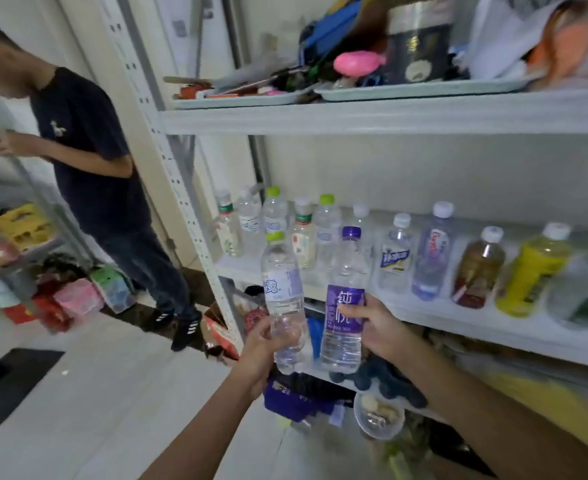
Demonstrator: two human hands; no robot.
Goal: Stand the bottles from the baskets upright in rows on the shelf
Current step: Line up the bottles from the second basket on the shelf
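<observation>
My left hand (pixel 259 348) grips a clear bottle with a green cap (pixel 282 292) near its base, upright, in front of the middle shelf (pixel 424 313). My right hand (pixel 372 323) grips a clear bottle with a purple cap and purple label (pixel 344 306), also upright, right beside the first one. Both are held just before the shelf's front edge. On the shelf stand several bottles in rows: green-capped ones at the left (pixel 275 211), a white-capped clear one (pixel 394 252), a brown drink (pixel 478 268) and a yellow drink (pixel 531 271).
The upper shelf (pixel 389 116) carries trays of clutter. A person in a dark shirt (pixel 88 150) stands at the left by another rack. A white perforated shelf post (pixel 181 188) rises left of the bottles. Boxes, a bowl (pixel 377 415) and bags crowd the floor below.
</observation>
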